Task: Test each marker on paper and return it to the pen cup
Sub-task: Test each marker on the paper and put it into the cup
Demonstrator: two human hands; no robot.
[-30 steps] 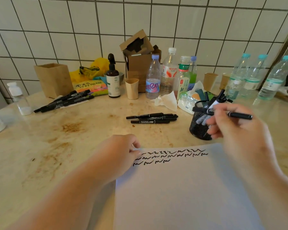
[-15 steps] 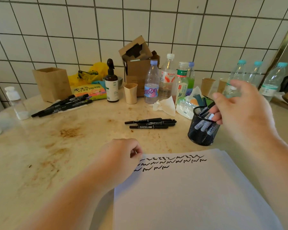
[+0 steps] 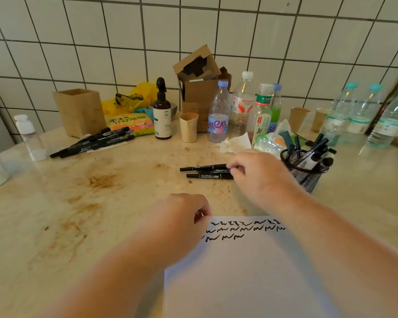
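- Black mesh pen cup (image 3: 305, 173) is our landmark; it stands on the counter (image 3: 55, 214) with several markers upright in it.
- Just left of the cup our right hand (image 3: 260, 175) reaches over three loose markers (image 3: 205, 172), fingertips pinched narrow on the end of the top one.
- Nearer to us than the cup lies the paper (image 3: 251, 271), its far edge carrying rows of black squiggles.
- Our left hand (image 3: 182, 216) rests curled on the paper's far left corner, holding nothing we can see.
- Far left of the cup, more markers (image 3: 94, 142) lie by a wooden box (image 3: 78, 111).
- Between those groups the stained counter is open.
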